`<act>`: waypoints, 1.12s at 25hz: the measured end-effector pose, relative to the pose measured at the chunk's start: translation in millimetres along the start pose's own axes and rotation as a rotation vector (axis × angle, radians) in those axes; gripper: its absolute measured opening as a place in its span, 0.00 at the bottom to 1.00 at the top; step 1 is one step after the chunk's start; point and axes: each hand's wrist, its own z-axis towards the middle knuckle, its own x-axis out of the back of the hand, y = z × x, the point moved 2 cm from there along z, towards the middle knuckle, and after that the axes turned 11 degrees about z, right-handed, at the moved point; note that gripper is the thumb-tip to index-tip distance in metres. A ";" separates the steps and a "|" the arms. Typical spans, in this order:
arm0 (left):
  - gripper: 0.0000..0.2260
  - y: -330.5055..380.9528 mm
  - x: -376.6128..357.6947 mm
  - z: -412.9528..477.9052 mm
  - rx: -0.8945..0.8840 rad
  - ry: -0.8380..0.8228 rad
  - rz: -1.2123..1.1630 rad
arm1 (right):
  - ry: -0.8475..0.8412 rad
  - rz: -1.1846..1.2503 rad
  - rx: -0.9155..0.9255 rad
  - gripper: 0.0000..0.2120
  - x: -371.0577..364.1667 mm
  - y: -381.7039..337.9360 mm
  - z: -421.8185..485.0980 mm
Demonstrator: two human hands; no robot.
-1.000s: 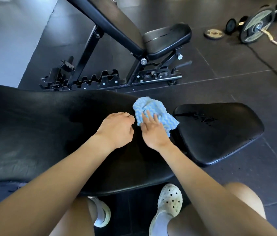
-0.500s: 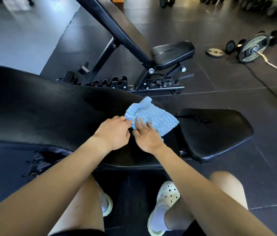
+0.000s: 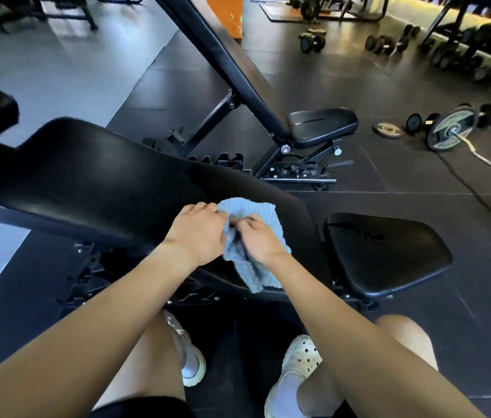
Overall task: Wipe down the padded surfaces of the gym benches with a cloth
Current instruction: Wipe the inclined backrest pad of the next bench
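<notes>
1. Two hands meet on the cloth [image 3: 256, 208]: our left hand [image 3: 199, 227] has its fingers curled onto the cloth's upper left edge, and our right hand [image 3: 261, 241] pinches a fold near its middle, fingers closed tight round the fabric
2. The cloth sits between the two grips, bunched; its upper part lies on the back pad [image 3: 102, 182] of the near bench, and its lower tail hangs over the pad's near edge towards us
3. The back pad's long axis runs left to right across our view, and the cloth is at its right-hand end, near the gap before the seat pad [image 3: 389, 260]
4. From the grip, then, nearly all of the back pad stretches away to our left, on the left hand's side, while the seat pad lies to our right, nearer the right hand
5. We judge the cloth is being regathered, not wiped with; the next stroke calls for it to be flattened under one palm and run along that long axis
6. Dark marks [image 3: 368, 233] show on the seat pad; we cannot tell whether they are wet
7. The second bench [image 3: 322, 123] stands behind, well apart from both hands, its back steeply tilted
</notes>
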 end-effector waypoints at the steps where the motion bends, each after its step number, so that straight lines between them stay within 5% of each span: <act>1: 0.14 -8.2 3.6 -4.6 0.026 0.016 0.015 | -0.059 0.067 0.062 0.16 -14.5 -16.2 -1.8; 4: 0.14 -40.9 9.4 -22.5 0.108 0.055 0.022 | -0.053 0.091 0.244 0.07 -41.9 -39.2 -0.6; 7: 0.14 -69.9 7.2 -41.2 0.174 0.097 -0.011 | 0.201 -0.233 0.212 0.20 -30.7 -19.5 3.7; 9: 0.14 -79.9 5.9 -50.0 0.184 0.117 -0.025 | 0.160 -0.447 0.135 0.26 -32.3 -8.0 11.0; 13: 0.14 -92.4 3.2 -55.6 0.198 0.149 -0.030 | 0.084 -0.325 -0.006 0.28 -75.2 -56.8 38.9; 19: 0.16 -100.1 3.6 -42.9 0.268 0.180 -0.048 | -0.066 -0.306 0.394 0.26 -86.5 -52.5 20.9; 25: 0.17 -73.3 -5.7 -46.0 0.179 0.128 -0.076 | 0.154 -0.344 -0.159 0.27 -33.1 7.8 34.6; 28: 0.16 -62.7 -4.3 -43.8 0.160 0.118 -0.074 | 0.090 -0.308 -0.007 0.28 -64.9 -20.0 17.8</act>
